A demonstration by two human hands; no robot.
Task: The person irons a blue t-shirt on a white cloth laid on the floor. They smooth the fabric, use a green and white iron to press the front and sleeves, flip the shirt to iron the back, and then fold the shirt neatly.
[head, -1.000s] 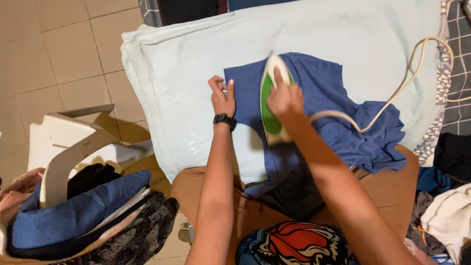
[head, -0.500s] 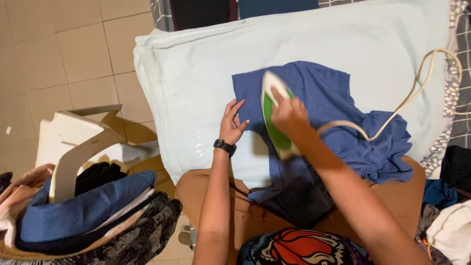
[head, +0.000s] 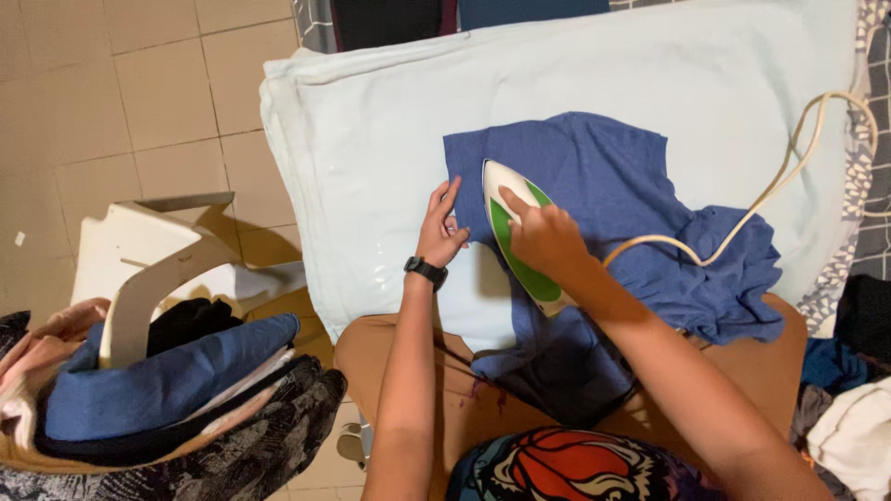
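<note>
A blue garment lies spread on a pale blue cloth-covered surface. My right hand grips the handle of a white and green iron that rests flat on the garment's left part. My left hand, with a black watch on the wrist, lies with fingers apart on the garment's left edge, right beside the iron's tip. The iron's cream cord loops away to the right over the crumpled part of the garment.
A white plastic stool stands on the tiled floor at left, beside a heap of folded clothes. More clothes lie at the right edge. A patterned sheet runs along the right side.
My right hand has drawn the iron back toward me and to the left across the garment. My left hand moved down to the garment's edge and opened flat beside the iron.
</note>
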